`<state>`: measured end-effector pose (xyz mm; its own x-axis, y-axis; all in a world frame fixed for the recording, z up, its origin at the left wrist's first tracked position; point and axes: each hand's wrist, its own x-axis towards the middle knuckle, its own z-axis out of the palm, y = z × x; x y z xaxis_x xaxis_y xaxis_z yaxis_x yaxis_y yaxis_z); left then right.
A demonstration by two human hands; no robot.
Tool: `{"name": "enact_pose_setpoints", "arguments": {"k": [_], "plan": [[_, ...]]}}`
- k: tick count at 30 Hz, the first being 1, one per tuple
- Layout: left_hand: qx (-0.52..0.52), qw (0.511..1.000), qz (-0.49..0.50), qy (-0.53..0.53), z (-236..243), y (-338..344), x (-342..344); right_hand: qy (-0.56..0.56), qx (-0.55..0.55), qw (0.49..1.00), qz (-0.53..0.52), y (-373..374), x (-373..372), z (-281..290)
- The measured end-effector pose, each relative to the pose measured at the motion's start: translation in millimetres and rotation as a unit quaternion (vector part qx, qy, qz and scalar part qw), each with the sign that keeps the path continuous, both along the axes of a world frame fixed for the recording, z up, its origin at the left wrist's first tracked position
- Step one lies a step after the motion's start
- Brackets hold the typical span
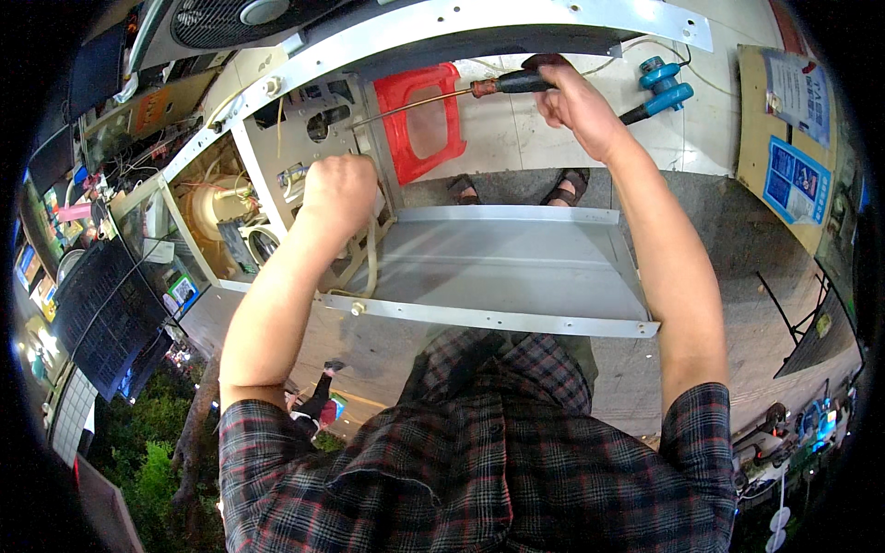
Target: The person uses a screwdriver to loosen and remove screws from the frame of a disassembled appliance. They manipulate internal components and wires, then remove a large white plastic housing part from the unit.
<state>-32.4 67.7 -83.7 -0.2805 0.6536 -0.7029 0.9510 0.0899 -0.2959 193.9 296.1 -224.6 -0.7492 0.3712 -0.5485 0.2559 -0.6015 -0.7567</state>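
My right hand is closed round the dark handle end of a long screwdriver. Its thin shaft slants left, and the tip reaches the inner metal partition of an opened appliance housing. Closed into a fist, my left hand is at that partition, just below the screwdriver tip; whatever its fingers grip is hidden. A pale hose runs down beside my left wrist. Left of the partition, the compartment shows a round tan part with wires around it.
A red plastic stool is on the floor behind the housing. A blue handheld blower lies to the right of my right hand. Two sandalled feet show beyond the grey panel. A cardboard box stands far right.
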Motion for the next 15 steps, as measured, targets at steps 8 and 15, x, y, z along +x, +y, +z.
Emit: {"name": "enact_pose_setpoints", "arguments": {"k": [8,15], "plan": [[-0.089,0.995,-0.053,-0.001,1,24,5,0.023,-0.046,0.998,-0.039,0,-5,3],[-0.022,0.999,-0.019,0.043,-2,43,-5,-0.027,0.025,0.995,-0.094,-5,-10,19]]}}
